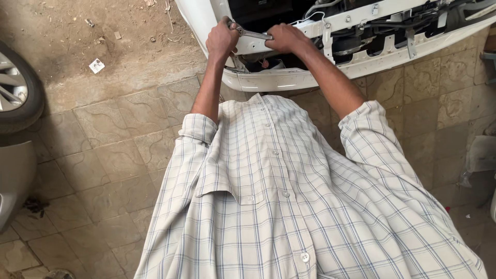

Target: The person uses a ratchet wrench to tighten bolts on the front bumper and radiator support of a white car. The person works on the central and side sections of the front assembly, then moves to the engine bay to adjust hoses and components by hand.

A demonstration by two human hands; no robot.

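A metal wrench (251,34) lies across the open front of a white car (289,80) at the top of the view. My left hand (221,40) grips its left end, and my right hand (285,39) is closed over its right end. Both arms reach forward from the rolled sleeves of a checked shirt (268,196) that fills the lower middle. Behind the wrench are dark engine parts, cables and white brackets (361,31) with the bumper cover off.
Patterned paving tiles (113,155) cover the ground, with bare dirt (103,31) beyond. A second car's tyre (18,90) and grey body panel (13,175) stand at the left edge. Pale parts (483,152) lie at the right edge.
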